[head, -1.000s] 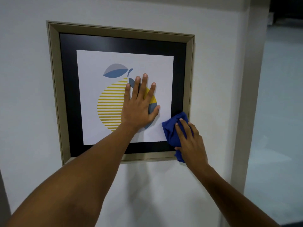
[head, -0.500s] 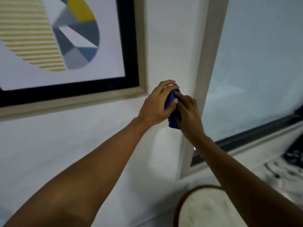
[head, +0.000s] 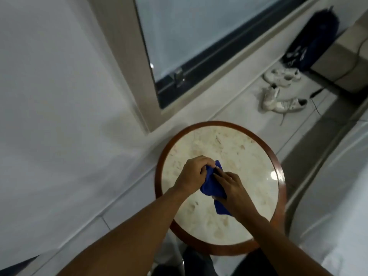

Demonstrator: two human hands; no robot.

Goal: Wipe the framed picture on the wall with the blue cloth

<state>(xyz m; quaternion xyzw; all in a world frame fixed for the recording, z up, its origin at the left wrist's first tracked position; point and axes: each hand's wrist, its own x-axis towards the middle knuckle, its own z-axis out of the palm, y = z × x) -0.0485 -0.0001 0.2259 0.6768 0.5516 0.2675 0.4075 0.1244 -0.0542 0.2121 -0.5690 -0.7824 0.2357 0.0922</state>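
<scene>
The blue cloth (head: pixel 212 189) is bunched between both my hands above a round marble-topped table (head: pixel 229 148). My left hand (head: pixel 192 175) grips its upper end with curled fingers. My right hand (head: pixel 232 188) lies over the cloth's lower part and pinches it, with one corner hanging out below the palm. The framed picture is out of view.
The table has a dark wooden rim and stands close to the white wall (head: pixel 59 96). A window frame (head: pixel 139 76) rises behind it. White shoes (head: pixel 280 90) and a dark bag (head: pixel 314 38) lie on the floor at the upper right. A white bed edge (head: pixel 338 186) is at right.
My view dropped from the picture down to the table. Both hands came off the picture, met on the cloth, and lowered with it over the tabletop.
</scene>
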